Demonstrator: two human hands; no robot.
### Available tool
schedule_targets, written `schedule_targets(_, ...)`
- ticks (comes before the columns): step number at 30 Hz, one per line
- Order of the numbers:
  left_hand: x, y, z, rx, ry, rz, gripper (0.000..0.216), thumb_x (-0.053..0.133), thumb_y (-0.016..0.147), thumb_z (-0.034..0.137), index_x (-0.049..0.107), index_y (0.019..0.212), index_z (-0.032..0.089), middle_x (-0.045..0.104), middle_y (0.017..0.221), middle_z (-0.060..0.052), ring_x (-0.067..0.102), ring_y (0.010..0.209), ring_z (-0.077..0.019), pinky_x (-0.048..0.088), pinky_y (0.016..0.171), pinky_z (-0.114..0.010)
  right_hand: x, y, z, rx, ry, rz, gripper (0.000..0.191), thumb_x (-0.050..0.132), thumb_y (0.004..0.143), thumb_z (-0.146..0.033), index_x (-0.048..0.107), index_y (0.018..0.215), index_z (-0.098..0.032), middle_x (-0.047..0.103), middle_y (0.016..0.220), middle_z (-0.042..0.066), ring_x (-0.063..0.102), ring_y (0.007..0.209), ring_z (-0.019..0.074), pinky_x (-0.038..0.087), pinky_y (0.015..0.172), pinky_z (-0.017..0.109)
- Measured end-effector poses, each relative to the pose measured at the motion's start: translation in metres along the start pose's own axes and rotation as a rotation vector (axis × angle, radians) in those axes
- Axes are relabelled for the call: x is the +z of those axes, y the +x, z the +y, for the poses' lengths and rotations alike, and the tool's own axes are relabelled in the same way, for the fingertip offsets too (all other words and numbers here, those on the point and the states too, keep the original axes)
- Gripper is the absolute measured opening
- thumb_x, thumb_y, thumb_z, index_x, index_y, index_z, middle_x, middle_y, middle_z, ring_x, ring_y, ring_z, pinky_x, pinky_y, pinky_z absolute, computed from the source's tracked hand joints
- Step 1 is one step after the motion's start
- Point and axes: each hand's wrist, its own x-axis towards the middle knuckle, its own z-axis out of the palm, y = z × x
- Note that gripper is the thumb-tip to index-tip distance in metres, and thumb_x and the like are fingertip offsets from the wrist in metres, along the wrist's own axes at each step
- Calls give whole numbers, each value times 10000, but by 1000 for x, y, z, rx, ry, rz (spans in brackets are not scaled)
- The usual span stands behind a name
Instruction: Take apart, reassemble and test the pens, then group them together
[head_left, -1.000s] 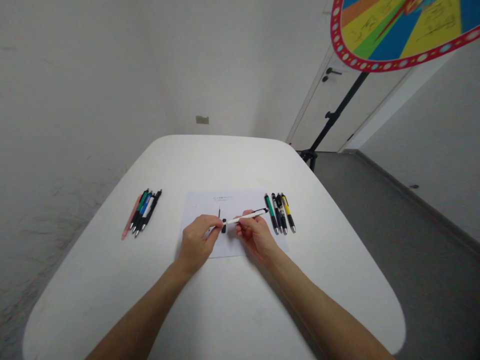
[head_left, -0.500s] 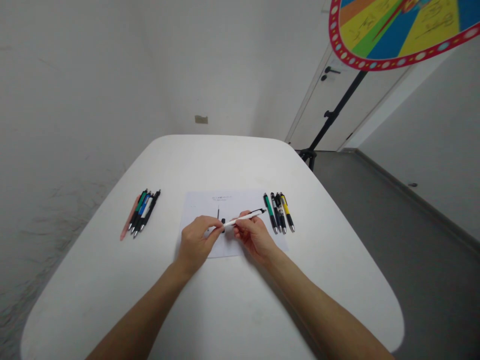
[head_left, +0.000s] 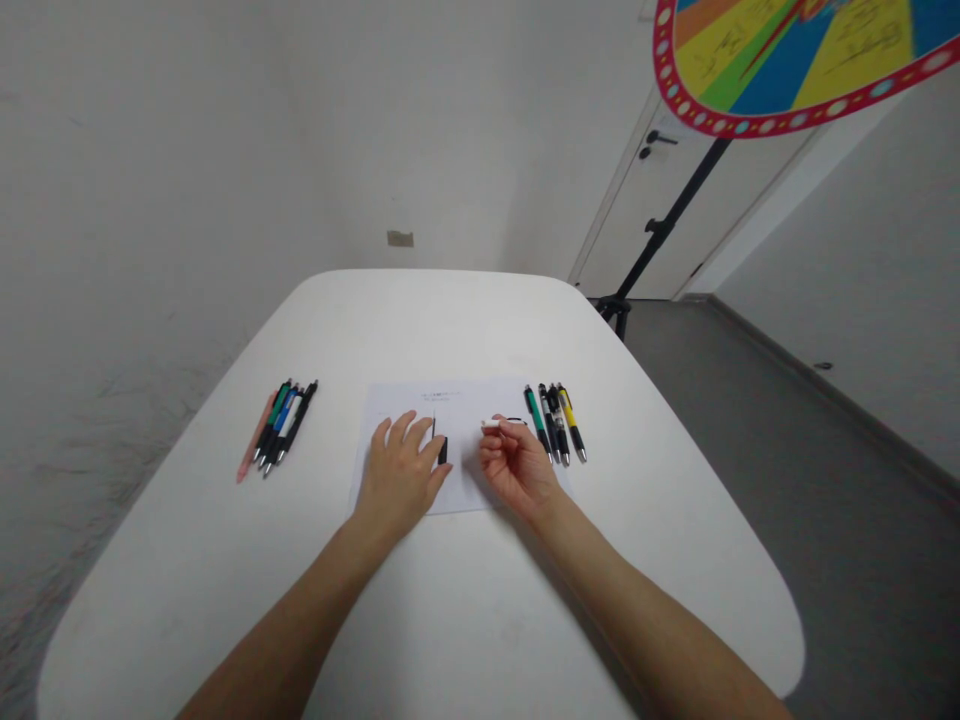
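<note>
Head view, watched from my remote station. Right hand (head_left: pixel 519 465), right of centre frame: grip closed on a white pen barrel with a black clip (head_left: pixel 491 424), above a white printed paper sheet (head_left: pixel 469 490). Left hand (head_left: pixel 399 470), centre: fingers spread, thumb and forefinger about a short black cylinder (head_left: pixel 443 452) on the sheet; I cannot tell whether this grip has closed. Thin dark rod (head_left: pixel 433 425) just beside its fingers. White table (head_left: pixel 450 610) beneath; I note assorted pens (head_left: pixel 287 425) at left, a four-pen row (head_left: pixel 553 425) at right.
</note>
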Motion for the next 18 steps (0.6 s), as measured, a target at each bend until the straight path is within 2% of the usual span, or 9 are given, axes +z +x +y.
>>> schedule_targets(6,2,1,-1,-1,-10,0,206,667,843,213,677,1047,188,675,1194,-127,551,1190,-349,406,1008,-583,1,-1,2,4,-24,1,176,742,633,-132,600,710,-203,652,638,-37,513,498,66,436,458,173)
schedule_targets(11,4,1,-1,54,-17,43,170,618,876,168,673,1031,211,720,1080,-82,593,1123,-302,395,1007,-542,3,-1,3,15,19,25,184,742,621,-105,607,708,-195,654,623,-37,523,498,57,433,467,154)
schedule_targets(15,2,3,-2,87,-57,117,152,571,911,143,671,1010,199,746,922,-50,633,984,-259,393,995,-516,2,0,3,16,34,41,181,746,618,-98,614,704,-188,663,628,-30,532,499,54,438,470,147)
schedule_targets(18,-3,4,-5,44,-173,201,146,551,930,157,672,1005,187,741,876,-45,636,884,-222,440,932,-456,-1,1,4,1,16,37,201,762,608,-100,622,721,-188,674,641,-26,543,502,57,453,473,149)
